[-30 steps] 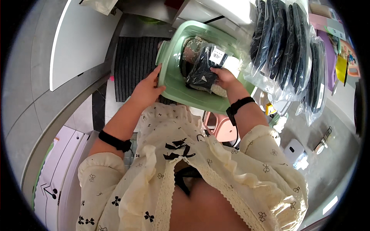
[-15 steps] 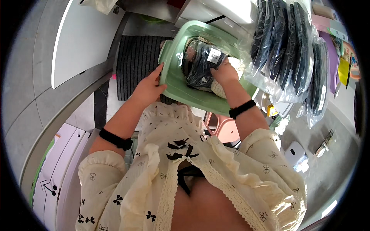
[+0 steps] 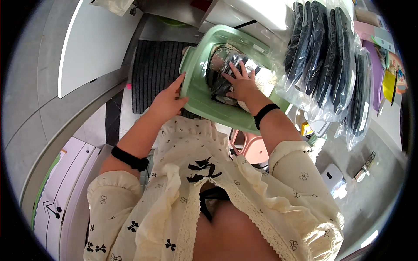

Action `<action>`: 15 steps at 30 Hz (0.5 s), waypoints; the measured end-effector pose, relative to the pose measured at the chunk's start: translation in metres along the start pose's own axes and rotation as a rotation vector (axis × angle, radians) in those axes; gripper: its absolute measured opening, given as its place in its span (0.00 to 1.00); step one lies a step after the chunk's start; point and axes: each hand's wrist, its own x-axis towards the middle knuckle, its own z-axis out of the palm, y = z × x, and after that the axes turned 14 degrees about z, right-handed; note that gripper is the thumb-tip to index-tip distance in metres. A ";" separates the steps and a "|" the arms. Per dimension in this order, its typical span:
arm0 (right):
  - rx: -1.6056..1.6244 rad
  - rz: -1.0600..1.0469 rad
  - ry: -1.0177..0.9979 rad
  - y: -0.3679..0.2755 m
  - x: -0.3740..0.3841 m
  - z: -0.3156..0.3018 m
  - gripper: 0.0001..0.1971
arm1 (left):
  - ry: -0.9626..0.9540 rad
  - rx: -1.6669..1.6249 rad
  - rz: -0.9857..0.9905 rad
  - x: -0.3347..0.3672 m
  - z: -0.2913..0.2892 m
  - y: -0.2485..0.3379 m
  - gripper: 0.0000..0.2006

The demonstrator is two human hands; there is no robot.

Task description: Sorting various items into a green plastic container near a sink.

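A light green plastic basin (image 3: 237, 114) sits in front of me, its near edge close to my waist. My left hand (image 3: 167, 100) is closed on its left rim, with some fingertips hidden by the edge. Inside lies a dark packet in clear plastic (image 3: 220, 87) with a white label. My right hand (image 3: 244, 88) rests flat on this packet, fingers spread and gripping nothing. Under and around the packet, dark-edged patterned fabric (image 3: 216, 58) shows, and pale speckled cloth (image 3: 264, 80) lies right of my hand.
Several dark items in clear plastic bags (image 3: 320, 52) hang at the right, close to the basin. A black ribbed mat (image 3: 150, 74) lies left of it. A white door panel (image 3: 98, 48) stands at upper left. Below the basin is a pink stool (image 3: 252, 148).
My right hand has gone from gripping the packet's right edge to lying spread on top of it. The packet sits a little lower. My left hand stays on the rim.
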 end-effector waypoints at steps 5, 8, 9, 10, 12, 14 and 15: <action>0.079 -0.131 0.106 0.003 0.000 0.012 0.39 | 0.015 0.045 0.061 0.000 0.001 -0.002 0.35; 0.006 -0.237 0.145 0.005 0.003 0.024 0.40 | -0.024 0.023 -0.043 0.002 0.001 0.003 0.35; 0.007 -0.241 0.146 0.003 0.001 0.022 0.40 | -0.020 0.007 -0.055 0.002 0.000 0.002 0.35; 0.022 -0.235 0.184 0.001 -0.001 0.019 0.39 | -0.015 -0.009 -0.067 0.001 0.000 0.001 0.35; 0.041 -0.230 0.222 -0.002 -0.003 0.019 0.38 | -0.004 0.008 -0.039 0.001 0.001 -0.003 0.35; 0.157 0.020 0.354 -0.003 -0.003 0.022 0.34 | 0.004 0.026 -0.008 0.000 0.001 -0.003 0.35; 0.158 0.023 0.356 -0.002 -0.001 0.022 0.34 | 0.000 0.012 -0.022 0.001 0.001 -0.001 0.35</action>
